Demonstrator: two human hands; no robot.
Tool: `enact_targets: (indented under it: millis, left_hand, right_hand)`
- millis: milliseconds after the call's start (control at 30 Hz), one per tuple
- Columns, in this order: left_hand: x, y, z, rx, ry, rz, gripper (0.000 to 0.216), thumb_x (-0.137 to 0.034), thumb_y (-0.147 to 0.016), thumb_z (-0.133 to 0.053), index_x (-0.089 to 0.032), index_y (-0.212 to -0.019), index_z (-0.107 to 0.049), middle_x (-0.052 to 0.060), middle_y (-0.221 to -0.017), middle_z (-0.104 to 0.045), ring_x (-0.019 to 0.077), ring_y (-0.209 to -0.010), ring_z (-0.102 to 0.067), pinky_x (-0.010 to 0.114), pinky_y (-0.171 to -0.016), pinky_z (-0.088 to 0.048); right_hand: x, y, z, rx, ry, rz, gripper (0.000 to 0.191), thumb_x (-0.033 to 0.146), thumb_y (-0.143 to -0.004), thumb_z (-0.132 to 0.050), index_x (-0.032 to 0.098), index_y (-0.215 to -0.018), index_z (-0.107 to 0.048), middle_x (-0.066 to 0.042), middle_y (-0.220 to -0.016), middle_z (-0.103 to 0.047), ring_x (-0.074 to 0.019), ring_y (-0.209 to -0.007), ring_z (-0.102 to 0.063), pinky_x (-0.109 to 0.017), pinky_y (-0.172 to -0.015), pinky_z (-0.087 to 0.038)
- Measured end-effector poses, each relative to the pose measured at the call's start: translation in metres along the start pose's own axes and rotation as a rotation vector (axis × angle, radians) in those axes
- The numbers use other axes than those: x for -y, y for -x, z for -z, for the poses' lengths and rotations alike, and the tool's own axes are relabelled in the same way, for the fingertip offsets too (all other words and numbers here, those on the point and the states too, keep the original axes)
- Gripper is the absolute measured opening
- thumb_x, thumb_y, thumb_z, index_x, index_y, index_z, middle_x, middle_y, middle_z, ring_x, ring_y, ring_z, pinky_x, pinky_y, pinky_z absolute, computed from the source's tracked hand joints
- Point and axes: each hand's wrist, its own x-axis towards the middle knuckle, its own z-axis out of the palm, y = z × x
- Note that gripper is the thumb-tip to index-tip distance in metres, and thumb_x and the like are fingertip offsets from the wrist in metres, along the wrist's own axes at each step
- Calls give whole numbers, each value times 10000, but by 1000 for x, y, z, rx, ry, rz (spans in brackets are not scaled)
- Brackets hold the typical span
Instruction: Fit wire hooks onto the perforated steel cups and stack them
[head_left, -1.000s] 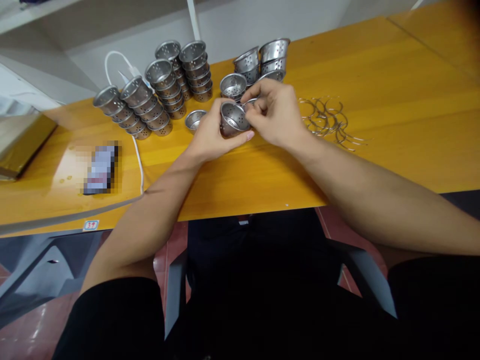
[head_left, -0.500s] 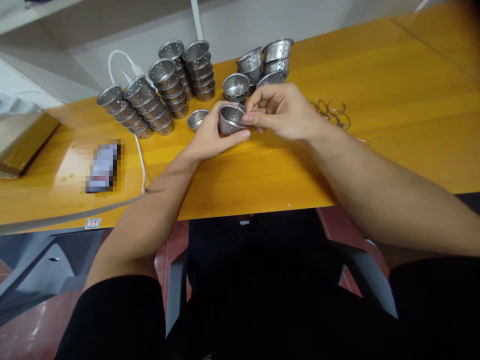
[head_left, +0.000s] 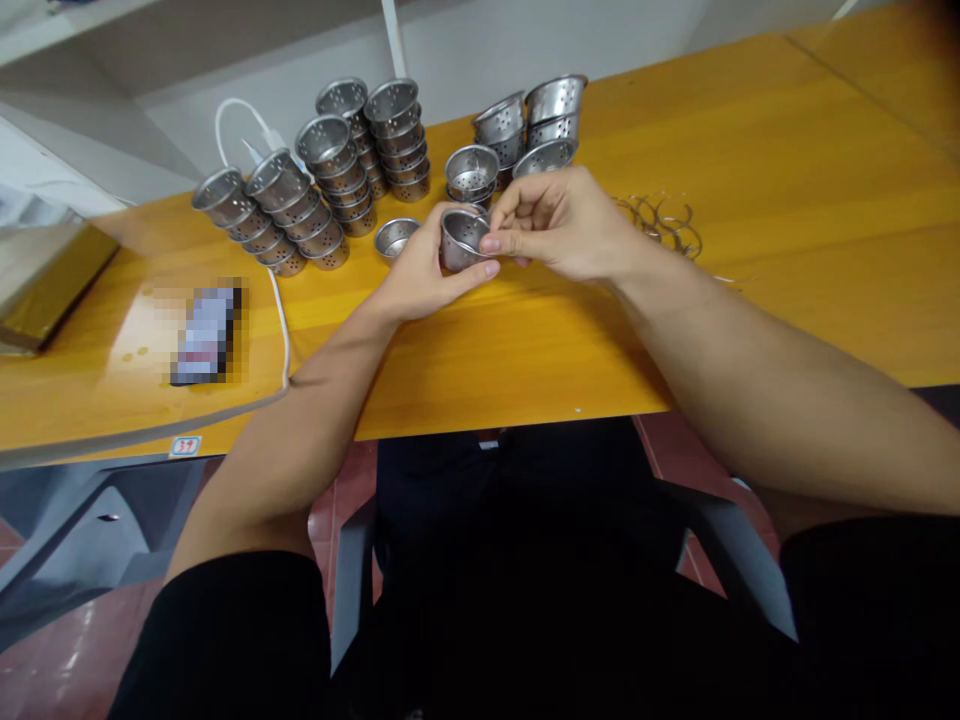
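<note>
My left hand [head_left: 427, 265] is wrapped around a small perforated metal strainer basket [head_left: 459, 232], its open mouth tilted toward me. Closed in a pinch at the basket's right rim is my right hand [head_left: 559, 225]. A thin, bright curved wire handle [head_left: 466, 246] shows inside the basket and runs toward the right thumb; the fingers hide its end. Just left of my left hand, another strainer basket [head_left: 395, 238] sits on the table. Right of my right wrist lies a loose pile of thin curved wire handles [head_left: 664, 225].
Tall stacks of strainer baskets [head_left: 322, 190] stand at the back left, and shorter stacks [head_left: 553, 105] behind my right hand. A blurred-out phone [head_left: 206, 335] lies on the wooden table [head_left: 510, 370] at left, near a white cable [head_left: 281, 330]. A box [head_left: 52, 280] occupies the far left.
The held basket has turned or shifted very slightly to the right. Both hands keep nearly the same place and grip.
</note>
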Motion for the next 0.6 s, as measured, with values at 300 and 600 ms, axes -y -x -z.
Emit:
enact_targets:
  millis: [300, 600]
  left_hand:
    - [1, -1, 7, -97, -68, 89, 1088, -1157, -871, -765, -312, -1544, -630, 129, -1503, -789, 395, -1465, -809, 615, -1373, -617]
    - [7, 0, 8, -119, -92, 47, 1083, -1143, -925, -717, -316, -1611, -580, 133, -1521, -771, 403, -1501, -799, 613, -1383, -611]
  right_hand:
    - [-6, 3, 2, -139, 193, 75, 589, 914, -977, -970, 387, -1218, -861, -62, -1110, -858, -298, -898, -700, -505, -813, -628]
    - [-12, 5, 8, -60, 401, 233, 282, 589, -1096, -911, 352, -1248, -928, -126, -1415, -804, -330, -1068, -727, -549, -983, -668]
